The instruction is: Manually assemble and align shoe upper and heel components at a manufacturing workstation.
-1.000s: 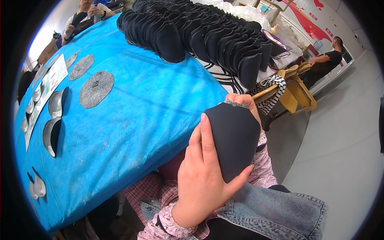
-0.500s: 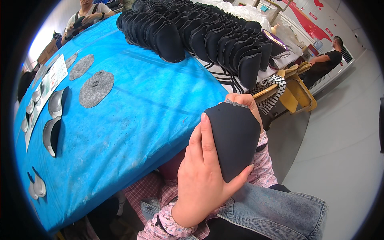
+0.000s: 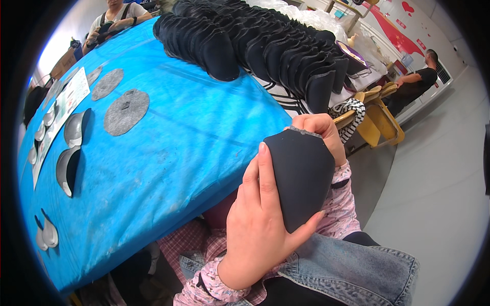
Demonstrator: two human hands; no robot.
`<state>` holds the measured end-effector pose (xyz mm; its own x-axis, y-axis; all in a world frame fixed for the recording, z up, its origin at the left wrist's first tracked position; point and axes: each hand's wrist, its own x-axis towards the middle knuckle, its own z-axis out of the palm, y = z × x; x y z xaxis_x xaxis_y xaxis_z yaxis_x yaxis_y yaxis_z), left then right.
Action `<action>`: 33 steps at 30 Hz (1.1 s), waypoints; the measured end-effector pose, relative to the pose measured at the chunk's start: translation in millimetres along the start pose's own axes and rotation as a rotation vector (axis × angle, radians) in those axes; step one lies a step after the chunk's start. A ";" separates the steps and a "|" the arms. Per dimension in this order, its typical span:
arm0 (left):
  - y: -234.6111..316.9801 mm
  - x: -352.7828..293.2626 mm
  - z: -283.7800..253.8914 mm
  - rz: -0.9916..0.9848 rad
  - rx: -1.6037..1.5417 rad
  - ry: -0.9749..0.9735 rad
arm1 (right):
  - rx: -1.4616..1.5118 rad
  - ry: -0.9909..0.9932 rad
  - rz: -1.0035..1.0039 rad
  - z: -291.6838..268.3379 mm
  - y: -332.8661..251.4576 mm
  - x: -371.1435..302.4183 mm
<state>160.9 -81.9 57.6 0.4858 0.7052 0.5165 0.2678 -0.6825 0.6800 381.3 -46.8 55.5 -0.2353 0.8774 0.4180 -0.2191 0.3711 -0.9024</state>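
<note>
A smooth black moulded pad [image 3: 301,178], rounded at the lower end, with a grey fuzzy edge along its top, is held in front of me over my lap. My left hand [image 3: 260,209] grips it from the left, fingers along its side and thumb across the lower right edge. Behind its upper right corner, my right hand [image 3: 322,133] has its fingers bent at the grey edge; the pad hides part of that hand. Several rows of similar black pads [image 3: 217,56] are stacked at the far side of the blue-covered table [image 3: 189,143].
Grey felt ovals [image 3: 126,112], curved grey-black shells [image 3: 69,171] and a printed sheet [image 3: 61,122] lie on the table's left. Yellow chairs [image 3: 380,122] stand at the right. One person [image 3: 120,20] handles something dark at the far left; another person [image 3: 418,79] is at the far right.
My right hand has shifted slightly right and up along the pad's top edge, showing more of its back. My left hand keeps its grip. The view has tilted a little.
</note>
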 end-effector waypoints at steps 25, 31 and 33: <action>-116.1 -80.4 -84.5 -0.318 -0.233 0.559 | -1.567 -0.969 -0.675 174.8 28.6 137.5; -113.4 -88.9 -104.3 -0.352 0.074 0.445 | -1.501 -1.006 -0.643 189.0 62.0 154.2; -116.6 -82.2 -99.9 -0.313 0.066 0.468 | -1.488 -1.030 -0.579 191.1 64.2 157.5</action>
<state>6.6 -41.1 -12.1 -0.0418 0.8754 0.4816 0.3981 -0.4275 0.8117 149.2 57.2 83.5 -0.9597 0.2775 0.0442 0.2799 0.9292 0.2414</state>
